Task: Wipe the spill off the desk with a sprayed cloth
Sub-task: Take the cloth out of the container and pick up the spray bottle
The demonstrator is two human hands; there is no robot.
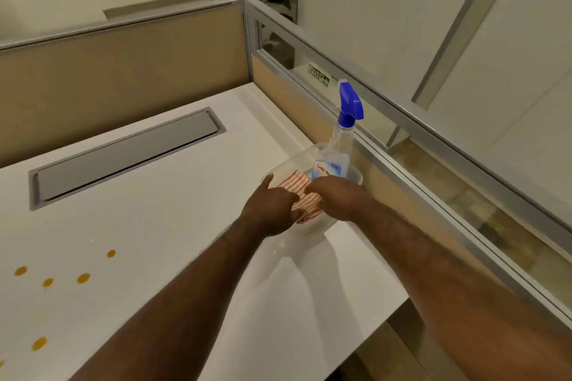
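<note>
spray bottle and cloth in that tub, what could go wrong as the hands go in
1. The spray bottle stands upright in the clear tub right behind the striped cloth; pulling the cloth with the left hand and right hand could tip it.
2. The tub sits near the desk edge and might slide off.

I have both bare forearms stretched forward and converging. My left hand [272, 210] is knuckles up, thumb pointing ahead, fingers curled under. My right hand [334, 198] reaches in just beside it, fingers bent downward (their tips are hidden).
</note>
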